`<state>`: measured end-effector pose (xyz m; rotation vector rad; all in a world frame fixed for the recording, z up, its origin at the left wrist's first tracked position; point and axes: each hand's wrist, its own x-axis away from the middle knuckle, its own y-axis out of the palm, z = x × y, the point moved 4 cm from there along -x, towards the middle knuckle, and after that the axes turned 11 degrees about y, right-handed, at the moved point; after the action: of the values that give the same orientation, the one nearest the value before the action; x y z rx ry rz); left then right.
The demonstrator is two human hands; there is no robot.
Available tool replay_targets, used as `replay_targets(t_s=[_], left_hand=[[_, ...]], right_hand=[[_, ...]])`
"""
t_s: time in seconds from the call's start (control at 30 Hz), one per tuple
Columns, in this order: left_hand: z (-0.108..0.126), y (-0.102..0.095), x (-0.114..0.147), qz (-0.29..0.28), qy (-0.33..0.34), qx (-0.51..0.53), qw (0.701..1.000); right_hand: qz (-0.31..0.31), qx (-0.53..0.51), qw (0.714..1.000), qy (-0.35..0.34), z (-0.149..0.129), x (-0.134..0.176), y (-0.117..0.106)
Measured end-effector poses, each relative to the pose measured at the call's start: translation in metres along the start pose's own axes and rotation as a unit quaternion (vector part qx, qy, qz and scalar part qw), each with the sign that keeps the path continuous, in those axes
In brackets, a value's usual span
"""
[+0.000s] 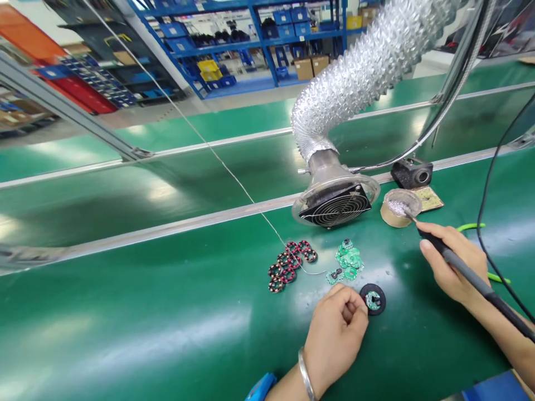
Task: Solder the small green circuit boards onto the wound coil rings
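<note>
My right hand [453,262] is closed round the dark handle of a soldering iron [463,267]. The iron's tip dips into a round tan tub [396,216] with greyish-white contents. My left hand [336,326], bent into a pinch, is at the left edge of a black round part [381,307] lying on the bench. A small green circuit board [371,301] sits in the middle of that part. What exactly lies between the left fingertips is partly hidden. Beyond this hand are a pile of green circuit boards [350,258] and several wire-wound coil rings [288,274].
A fume extractor [336,210] with a silver hose [355,78] hangs over the bench [167,312]. A solder wire [234,175] slants down to the boards. Behind the tub stand a black iron holder [412,174] and a sponge tray [428,198]. Green-handled pliers [497,277] lie near my right wrist.
</note>
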<state>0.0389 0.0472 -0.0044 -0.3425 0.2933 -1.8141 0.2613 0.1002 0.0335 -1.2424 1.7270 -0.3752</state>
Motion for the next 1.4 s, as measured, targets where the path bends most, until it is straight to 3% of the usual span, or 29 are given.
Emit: replay_targets(t_s=[0.5,0.6,0.7,0.77,1.03,1.23,1.4], left_hand=[[-0.004,0.002,0.000,0.004,0.011,0.024,1.000],[-0.003,0.002,0.000,0.007,0.018,0.025,1.000],[-0.003,0.002,0.000,0.011,0.032,0.024,0.999],[-0.002,0.002,0.000,0.013,0.043,0.028,0.999],[0.001,0.000,0.003,0.008,0.077,0.025,0.997],[-0.002,-0.001,0.002,0.032,0.059,0.030,0.997],[-0.002,0.000,0.000,0.045,0.111,0.012,0.993]], right_hand=[[0.026,-0.081,0.995,-0.052,-0.011,0.012,-0.018],[-0.067,-0.113,0.988,-0.076,-0.028,0.021,-0.005],[-0.192,-0.156,0.960,-0.131,-0.048,0.034,0.011],[-0.233,-0.157,0.946,-0.164,-0.057,0.042,0.018],[-0.246,-0.161,0.945,-0.141,-0.061,0.047,0.029],[-0.241,-0.182,0.946,-0.118,-0.054,0.046,0.025],[-0.253,-0.196,0.941,-0.105,-0.046,0.047,0.024]])
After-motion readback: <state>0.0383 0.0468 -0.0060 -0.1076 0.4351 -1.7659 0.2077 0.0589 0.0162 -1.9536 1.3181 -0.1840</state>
